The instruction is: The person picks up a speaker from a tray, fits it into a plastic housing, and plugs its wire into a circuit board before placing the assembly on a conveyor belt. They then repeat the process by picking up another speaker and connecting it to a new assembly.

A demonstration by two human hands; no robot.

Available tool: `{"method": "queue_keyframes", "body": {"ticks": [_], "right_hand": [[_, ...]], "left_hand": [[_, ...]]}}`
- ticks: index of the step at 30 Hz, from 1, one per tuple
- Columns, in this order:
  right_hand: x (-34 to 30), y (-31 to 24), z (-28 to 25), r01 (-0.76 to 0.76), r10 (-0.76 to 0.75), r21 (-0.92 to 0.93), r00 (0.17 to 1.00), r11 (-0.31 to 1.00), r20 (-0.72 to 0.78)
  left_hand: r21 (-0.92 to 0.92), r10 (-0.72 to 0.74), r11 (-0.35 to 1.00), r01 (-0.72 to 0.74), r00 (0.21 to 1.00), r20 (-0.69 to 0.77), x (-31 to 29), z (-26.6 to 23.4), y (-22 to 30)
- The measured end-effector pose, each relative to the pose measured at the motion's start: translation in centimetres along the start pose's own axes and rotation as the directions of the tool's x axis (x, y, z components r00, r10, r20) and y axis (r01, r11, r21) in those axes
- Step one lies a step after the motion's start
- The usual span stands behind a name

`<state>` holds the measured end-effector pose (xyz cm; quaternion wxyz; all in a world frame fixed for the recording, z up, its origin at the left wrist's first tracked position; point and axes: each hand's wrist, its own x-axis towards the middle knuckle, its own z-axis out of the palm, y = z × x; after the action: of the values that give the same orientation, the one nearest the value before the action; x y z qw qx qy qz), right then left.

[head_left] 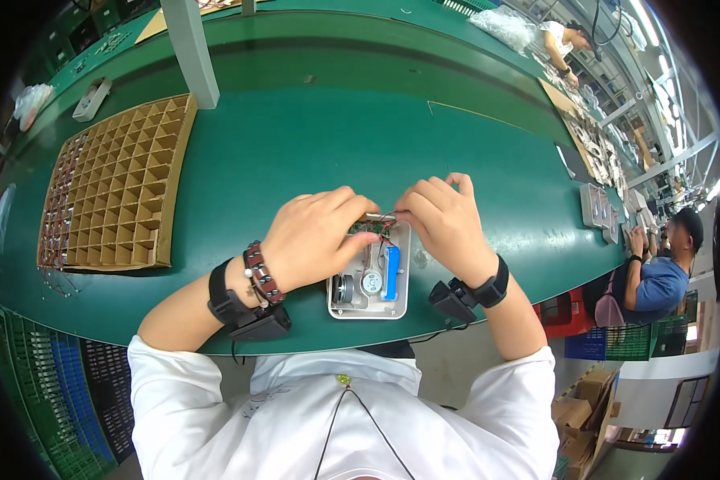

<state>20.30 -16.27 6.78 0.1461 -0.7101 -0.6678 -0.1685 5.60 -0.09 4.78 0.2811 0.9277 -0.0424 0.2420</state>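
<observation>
An open white plastic casing point(370, 308) lies on the green workbench point(312, 152) near its front edge. Inside it I see a blue cylindrical cell point(391, 273), a round metal part point(343, 289), a green circuit board and red wires. My left hand point(316, 236) rests over the casing's upper left, fingers pinched at the board. My right hand point(444, 220) pinches a thin wire or lead point(386, 216) at the casing's top edge. The fingertips of both hands meet there. Both wrists carry black straps with small black devices.
A brown cardboard grid tray point(116, 188) with many cells lies at the left, with wired parts in its left cells. A grey post point(190, 52) stands behind it. Green and blue crates point(48, 400) sit under the bench. Other people work at the right point(656, 272) and far right point(564, 40).
</observation>
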Motion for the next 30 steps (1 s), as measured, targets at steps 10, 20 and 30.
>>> {"method": "queue_keyframes", "body": {"ticks": [10,20,30], "right_hand": [[-0.1,-1.9,0.5,0.030,-0.015,0.043,0.949,0.999,-0.316],[0.8,-2.7,0.9,0.065,-0.083,-0.074,0.957,0.995,-0.279],[0.7,-3.0,3.2,0.042,0.010,0.248,0.979,0.968,-0.205]], "left_hand": [[-0.115,-0.066,0.992,0.059,0.996,-0.060,0.8,0.4,0.4],[-0.006,-0.019,1.000,0.019,0.999,-0.039,0.7,-0.7,0.5],[-0.077,0.051,0.995,-0.066,0.981,-0.190,-0.2,1.6,-3.0]]}}
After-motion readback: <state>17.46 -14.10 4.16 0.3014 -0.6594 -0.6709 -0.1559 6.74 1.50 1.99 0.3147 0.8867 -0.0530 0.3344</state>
